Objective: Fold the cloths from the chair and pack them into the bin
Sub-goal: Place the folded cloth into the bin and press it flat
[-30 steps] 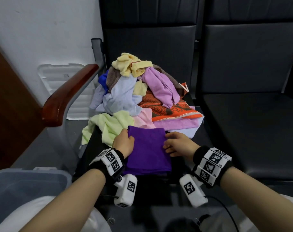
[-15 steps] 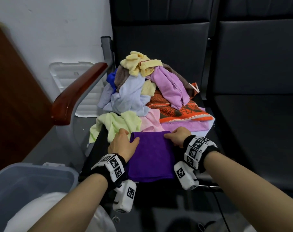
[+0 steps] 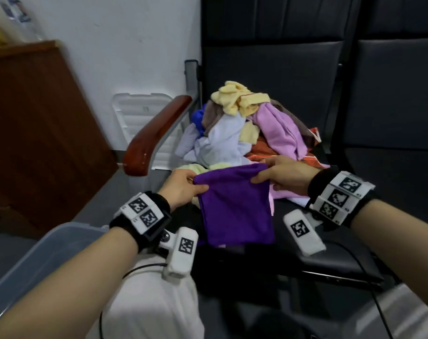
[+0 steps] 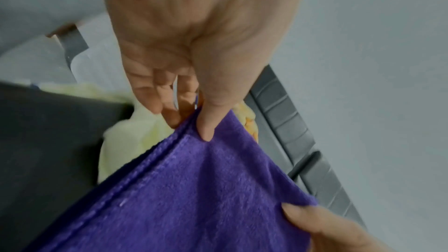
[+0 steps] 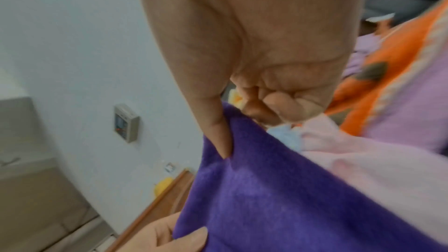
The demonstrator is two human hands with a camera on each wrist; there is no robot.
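Nearest, at lower left, the bin (image 3: 44, 255), set beside the knee so a folded piece can drop straight in; contents not visible from here

Just beyond, left hand (image 3: 181, 185) and right hand (image 3: 285, 176) lifted side by side, each pinching one top corner of the purple cloth (image 3: 235, 204), thumb on the near face and curled fingers behind, as both wrist views confirm. Held up off the chair (image 3: 330, 263), hanging doubled toward the seat front, with stacked hems along one side in the left wrist view; probably gripped by the corners so the layers stay aligned and gravity smooths them for another fold or the carry to the bin

Farther back on the seat, the pile of cloths (image 3: 247, 133): pale blue, yellow, pink, an orange patterned one, heaped loosely against the backrest and awaiting their turn. Much of the task apparently left

Beside the pile, the wooden armrest (image 3: 156, 135), and behind it a white lid (image 3: 137, 113) leaning on the wall, presumably parked there out of the way
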